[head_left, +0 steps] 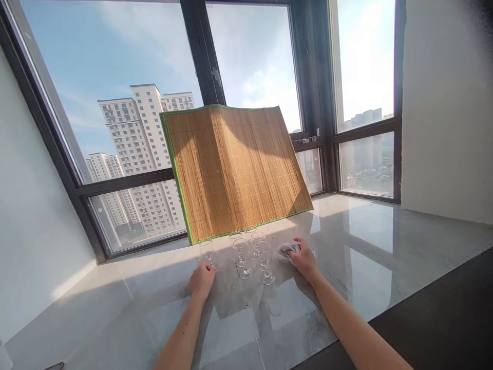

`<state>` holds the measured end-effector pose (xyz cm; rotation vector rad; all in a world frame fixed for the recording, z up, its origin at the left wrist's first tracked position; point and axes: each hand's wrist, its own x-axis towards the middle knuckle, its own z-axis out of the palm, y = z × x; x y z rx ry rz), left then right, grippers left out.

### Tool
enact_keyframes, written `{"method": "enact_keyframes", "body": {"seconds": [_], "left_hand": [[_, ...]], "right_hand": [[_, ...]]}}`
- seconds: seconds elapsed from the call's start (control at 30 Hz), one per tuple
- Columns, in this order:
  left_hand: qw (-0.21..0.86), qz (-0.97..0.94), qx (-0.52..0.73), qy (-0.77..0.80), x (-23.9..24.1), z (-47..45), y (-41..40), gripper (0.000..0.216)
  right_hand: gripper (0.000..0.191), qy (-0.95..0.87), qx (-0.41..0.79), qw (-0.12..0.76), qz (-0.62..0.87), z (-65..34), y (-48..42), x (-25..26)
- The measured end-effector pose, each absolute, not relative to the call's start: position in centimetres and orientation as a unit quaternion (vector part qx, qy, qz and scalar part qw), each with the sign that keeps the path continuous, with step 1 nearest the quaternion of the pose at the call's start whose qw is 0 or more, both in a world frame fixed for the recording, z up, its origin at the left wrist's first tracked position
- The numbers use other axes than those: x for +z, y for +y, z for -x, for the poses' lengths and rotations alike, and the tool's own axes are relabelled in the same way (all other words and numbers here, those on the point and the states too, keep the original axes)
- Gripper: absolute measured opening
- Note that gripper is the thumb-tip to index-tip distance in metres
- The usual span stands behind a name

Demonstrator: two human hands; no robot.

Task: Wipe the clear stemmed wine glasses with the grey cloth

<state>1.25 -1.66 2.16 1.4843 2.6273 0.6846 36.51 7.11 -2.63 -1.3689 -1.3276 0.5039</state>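
Note:
A clear stemmed glass stands upright on the tiled ledge at the left of the group. My left hand is closed at its foot, with thumb and fingers pinched there. Right of it, several more clear stemmed glasses stand close together, among them a front glass and a neighbouring glass. My right hand is closed around a bunched white cloth, just right of the glasses and apart from them. The cloth lies low, near the ledge surface.
Behind the glasses a folded bamboo mat with green edging leans against the dark window frame. The glossy grey tiled ledge ends at a dark edge in the lower right. A small dark-rimmed object shows at bottom left.

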Motion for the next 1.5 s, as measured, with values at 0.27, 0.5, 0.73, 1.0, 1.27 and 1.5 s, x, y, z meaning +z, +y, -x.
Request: {"method": "enact_keyframes", "body": {"seconds": [0.27, 0.5, 0.73, 1.0, 1.27, 1.5], "left_hand": [[0.004, -0.504, 0.252, 0.826, 2.5, -2.3, -1.8, 0.022], [0.066, -0.66, 0.346, 0.664, 1.4, -6.9, -1.6, 0.027], [0.15, -0.698, 0.304, 0.631, -1.0, -9.2, -0.5, 0.027], [0.183, -0.699, 0.322, 0.612, -0.9, -8.8, -0.1, 0.027], [0.109, -0.722, 0.273, 0.627, -0.5, -9.7, -0.8, 0.019], [0.048, -0.664, 0.264, 0.698, 0.6, -6.5, -1.3, 0.02]], "right_hand": [[0.049, -0.562, 0.21, 0.547, 0.583, -36.4, 7.4, -2.8], [0.05, -0.568, 0.21, 0.544, 0.581, -36.4, 7.4, -2.7], [0.049, -0.575, 0.212, 0.536, 0.58, -36.3, 7.2, -2.5], [0.049, -0.568, 0.207, 0.546, 0.58, -36.3, 7.4, -2.7], [0.05, -0.562, 0.216, 0.544, 0.585, -36.3, 7.1, -2.3], [0.049, -0.558, 0.222, 0.547, 0.582, -36.4, 6.8, -2.2]]}}
